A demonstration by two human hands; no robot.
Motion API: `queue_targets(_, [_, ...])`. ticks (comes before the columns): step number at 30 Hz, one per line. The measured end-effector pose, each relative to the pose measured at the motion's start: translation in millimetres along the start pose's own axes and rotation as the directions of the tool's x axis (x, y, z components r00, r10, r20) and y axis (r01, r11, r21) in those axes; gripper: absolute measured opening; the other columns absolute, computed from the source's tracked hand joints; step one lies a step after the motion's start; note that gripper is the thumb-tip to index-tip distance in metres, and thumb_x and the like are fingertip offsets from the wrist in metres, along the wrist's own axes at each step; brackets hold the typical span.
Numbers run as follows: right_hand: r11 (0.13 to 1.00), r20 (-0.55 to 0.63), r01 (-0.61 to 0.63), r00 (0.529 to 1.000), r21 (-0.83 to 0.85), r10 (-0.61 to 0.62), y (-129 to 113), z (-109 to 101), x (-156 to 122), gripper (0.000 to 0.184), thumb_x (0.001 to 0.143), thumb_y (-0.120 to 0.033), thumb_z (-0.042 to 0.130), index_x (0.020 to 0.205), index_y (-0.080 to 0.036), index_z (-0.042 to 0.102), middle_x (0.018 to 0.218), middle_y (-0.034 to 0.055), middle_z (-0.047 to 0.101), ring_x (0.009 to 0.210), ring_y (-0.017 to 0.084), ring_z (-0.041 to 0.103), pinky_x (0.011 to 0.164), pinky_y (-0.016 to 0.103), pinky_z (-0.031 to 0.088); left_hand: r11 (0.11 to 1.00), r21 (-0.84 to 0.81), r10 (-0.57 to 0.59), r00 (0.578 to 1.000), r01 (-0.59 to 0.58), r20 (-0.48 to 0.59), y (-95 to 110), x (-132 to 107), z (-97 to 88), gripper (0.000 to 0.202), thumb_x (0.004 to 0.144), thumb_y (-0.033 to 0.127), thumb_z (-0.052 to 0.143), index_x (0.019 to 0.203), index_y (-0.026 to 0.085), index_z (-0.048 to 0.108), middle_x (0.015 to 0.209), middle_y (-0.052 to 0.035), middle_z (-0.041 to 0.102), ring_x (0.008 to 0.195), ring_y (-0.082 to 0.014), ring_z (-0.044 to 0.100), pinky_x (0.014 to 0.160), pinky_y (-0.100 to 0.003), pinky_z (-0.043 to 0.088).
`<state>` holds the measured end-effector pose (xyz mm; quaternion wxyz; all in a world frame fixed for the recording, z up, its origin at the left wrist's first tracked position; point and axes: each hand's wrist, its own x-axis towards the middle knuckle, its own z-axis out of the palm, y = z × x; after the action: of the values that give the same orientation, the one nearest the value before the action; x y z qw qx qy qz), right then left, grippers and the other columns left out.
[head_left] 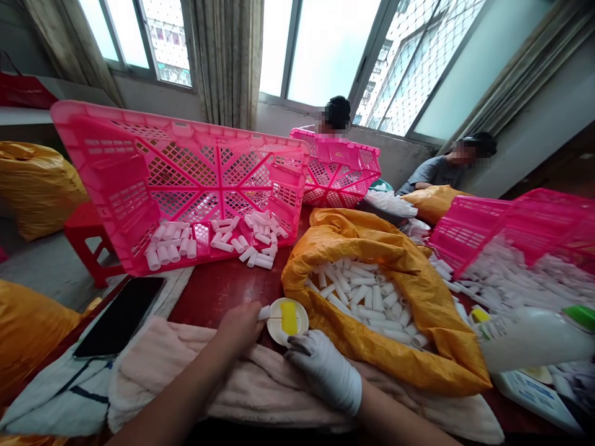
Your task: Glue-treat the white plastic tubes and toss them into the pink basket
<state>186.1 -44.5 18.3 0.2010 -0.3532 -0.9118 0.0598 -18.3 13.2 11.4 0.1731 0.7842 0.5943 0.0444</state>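
Observation:
My left hand (239, 328) is bare and grips a small white plastic tube (264, 313) at its fingertips. A thin stick (281, 318) runs from the tube across a small white saucer (274, 328), which carries a yellow sponge (289, 317). My right hand (323, 368) wears a white glove and lies curled just below the saucer; its fingers hide whatever they might hold. To the right, an orange woven sack (372, 347) lies open, full of similar white tubes (367, 297).
Tilted pink plastic crates (181, 186) hold white tubes on a red table (218, 291). A pink towel (279, 402) lies under my arms, a black phone (119, 316) to the left, a white bottle with a green cap (530, 337) to the right. Two co-workers (441, 167) sit beyond.

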Motion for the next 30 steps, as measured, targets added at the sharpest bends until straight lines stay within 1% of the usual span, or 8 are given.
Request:
queue_targets(2, [0.963, -0.209, -0.112, 0.964, 0.246, 0.165, -0.3, 3.2, 3.1, 0.016, 0.084, -0.018, 0.044, 0.095, -0.022, 0.055, 0.097, 0.007, 0.058, 0.088, 0.019, 0.055, 0.077, 0.033, 0.047, 1.0, 0.02, 0.018, 0.999, -0.017, -0.05, 0.7, -1.9, -1.0, 0.022, 0.081, 0.035, 0.04, 0.081, 0.018, 0.053, 0.087, -0.0063, 0.06, 0.084, -0.0198, 0.055, 0.072, -0.029, 0.038])
queue_targets(4, [0.818, -0.334, -0.198, 0.842, 0.54, 0.425, 1.8, 7.5, 8.5, 0.017, 0.084, -0.022, 0.045, 0.101, -0.021, 0.051, 0.1, 0.0079, 0.057, 0.092, 0.018, 0.056, 0.079, 0.032, 0.048, 0.998, 0.033, 0.056, 0.99, -0.052, -0.127, 2.8, -4.9, -3.7, 0.019, 0.08, 0.032, 0.042, 0.083, 0.017, 0.053, 0.092, -0.0076, 0.059, 0.09, -0.0208, 0.052, 0.077, -0.03, 0.036])
queue_targets(6, [0.619, -0.297, -0.224, 0.723, 0.753, 0.623, 4.8, 9.5, 15.4, 0.017, 0.083, -0.028, 0.047, 0.099, -0.02, 0.05, 0.094, 0.007, 0.059, 0.08, 0.017, 0.059, 0.069, 0.03, 0.052, 0.994, -0.002, 0.111, 0.981, -0.113, -0.162, 6.9, -8.8, -7.8, 0.015, 0.079, 0.028, 0.044, 0.083, 0.018, 0.053, 0.092, -0.0062, 0.058, 0.09, -0.0196, 0.052, 0.078, -0.029, 0.036])
queue_targets(8, [0.481, -0.219, -0.225, 0.676, 0.848, 0.703, 7.1, 6.2, 21.0, 0.018, 0.083, -0.032, 0.047, 0.095, -0.019, 0.05, 0.086, 0.0057, 0.06, 0.065, 0.015, 0.059, 0.057, 0.028, 0.052, 0.978, -0.095, 0.172, 0.977, -0.185, -0.13, 12.6, -12.8, -12.0, 0.015, 0.08, 0.031, 0.044, 0.081, 0.02, 0.053, 0.087, -0.0029, 0.06, 0.083, -0.0167, 0.054, 0.072, -0.025, 0.037])
queue_targets(11, [0.539, -0.261, -0.189, 0.715, 0.821, 0.649, 7.8, -9.3, 22.0, 0.014, 0.082, -0.029, 0.049, 0.092, -0.02, 0.051, 0.09, 0.0057, 0.06, 0.075, 0.016, 0.06, 0.066, 0.03, 0.052, 0.951, -0.209, 0.219, 0.974, -0.226, -0.053, 21.8, -17.3, -15.4, 0.019, 0.079, 0.039, 0.044, 0.082, 0.022, 0.052, 0.081, 0.0006, 0.061, 0.074, -0.0142, 0.056, 0.063, -0.022, 0.036])
queue_targets(16, [0.827, -0.231, -0.141, 0.923, 0.545, 0.309, 8.0, -31.5, 17.1, 0.018, 0.083, -0.022, 0.047, 0.1, -0.021, 0.054, 0.103, 0.0064, 0.057, 0.097, 0.018, 0.053, 0.086, 0.032, 0.043, 0.964, -0.109, 0.243, 0.97, -0.242, 0.002, 40.1, -19.3, -10.3, 0.022, 0.079, 0.041, 0.044, 0.084, 0.022, 0.054, 0.08, -0.0013, 0.064, 0.074, -0.0164, 0.058, 0.061, -0.022, 0.036])
queue_targets(21, [0.737, -0.107, -0.511, 0.786, 0.442, 0.609, 9.8, -16.7, 25.5, 0.035, 0.087, -0.041, 0.036, 0.064, -0.018, 0.05, 0.055, -0.0006, 0.051, 0.05, 0.012, 0.049, 0.048, 0.023, 0.04, 0.978, 0.058, 0.198, 0.98, -0.199, 0.009, 58.8, -16.9, -5.4, 0.027, 0.08, 0.037, 0.039, 0.083, 0.018, 0.057, 0.077, -0.0067, 0.065, 0.072, -0.0208, 0.06, 0.061, -0.027, 0.038])
queue_targets(30, [0.716, -0.123, -0.43, 0.806, 0.55, 0.579, 0.7, -14.0, 13.4, 0.037, 0.087, -0.043, 0.034, 0.065, -0.018, 0.05, 0.057, 0.0014, 0.058, 0.054, 0.013, 0.053, 0.054, 0.023, 0.041, 0.926, -0.298, 0.32, 0.903, -0.234, 0.286, 59.6, -14.5, -10.5, 0.03, 0.074, 0.045, 0.046, 0.081, 0.021, 0.061, 0.071, -0.0001, 0.064, 0.061, -0.0143, 0.058, 0.051, -0.021, 0.036])
